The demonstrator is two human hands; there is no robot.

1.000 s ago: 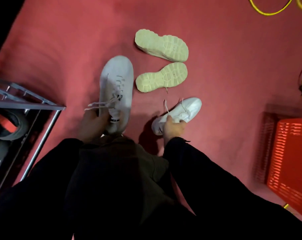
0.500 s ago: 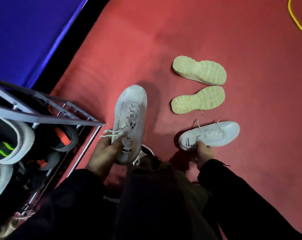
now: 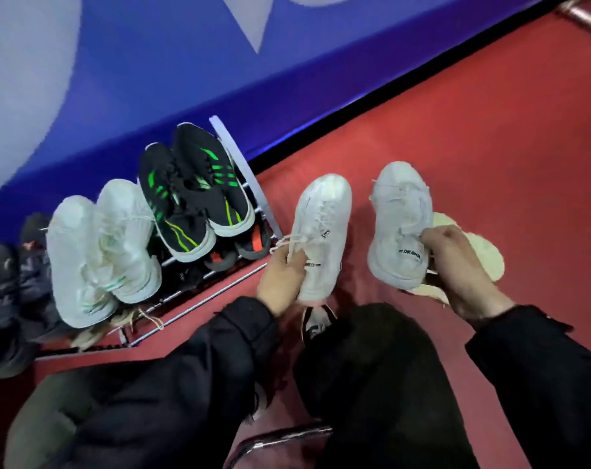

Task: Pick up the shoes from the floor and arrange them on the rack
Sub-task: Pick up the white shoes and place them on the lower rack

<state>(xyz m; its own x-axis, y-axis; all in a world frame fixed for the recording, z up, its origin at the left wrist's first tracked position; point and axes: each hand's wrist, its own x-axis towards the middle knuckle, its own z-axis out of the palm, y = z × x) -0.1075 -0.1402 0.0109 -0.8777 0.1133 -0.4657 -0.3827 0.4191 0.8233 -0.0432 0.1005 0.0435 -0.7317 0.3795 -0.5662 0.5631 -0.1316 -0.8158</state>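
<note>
- While black-green sneakers [image 3: 192, 198] and white sneakers [image 3: 101, 252] fill the rack [image 3: 240, 157], pale soles [image 3: 480, 248] lie behind.
- Left hand [image 3: 280, 279] grips left white shoe [image 3: 321, 238]; right hand [image 3: 463, 265] grips right white shoe [image 3: 400, 225], both above red floor [image 3: 490, 130].

right white sneaker [image 3: 400, 228] lifted off floor (now airborne), rack [image 3: 243, 184] nearer

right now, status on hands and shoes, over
Left hand grips one white sneaker. Right hand grips the other. Both off the floor beside the rack. Top shelf looks full.
</note>
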